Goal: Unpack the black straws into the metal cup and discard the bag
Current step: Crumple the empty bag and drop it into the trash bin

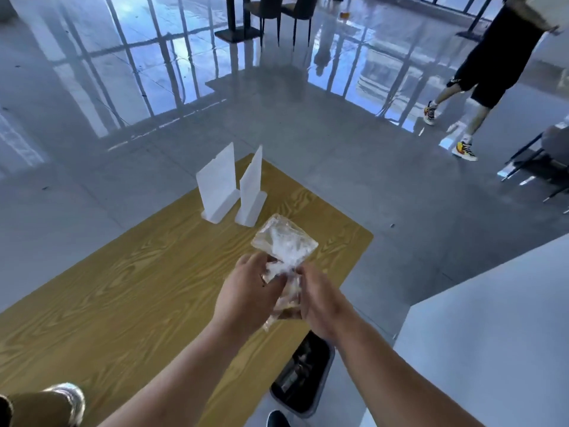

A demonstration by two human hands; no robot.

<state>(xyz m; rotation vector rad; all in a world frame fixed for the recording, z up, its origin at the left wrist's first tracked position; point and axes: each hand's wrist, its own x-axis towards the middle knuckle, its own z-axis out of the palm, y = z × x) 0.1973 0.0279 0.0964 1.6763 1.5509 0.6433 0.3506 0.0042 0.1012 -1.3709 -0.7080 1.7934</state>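
Note:
A crumpled clear plastic bag (284, 245) is held above the right part of the wooden table (129, 288). My left hand (246, 291) grips its left side and my right hand (320, 303) pinches its lower right part. No black straws show inside the bag. At the bottom left corner a shiny metal cup (69, 399) peeks in beside a brown sleeve, with its contents hidden.
Two white upright sign holders (217, 186) (252, 192) stand at the table's far end. A dark bin with a black liner (304, 377) sits on the floor below my right forearm. A white counter (492, 334) is at right. A person in black walks at the far right.

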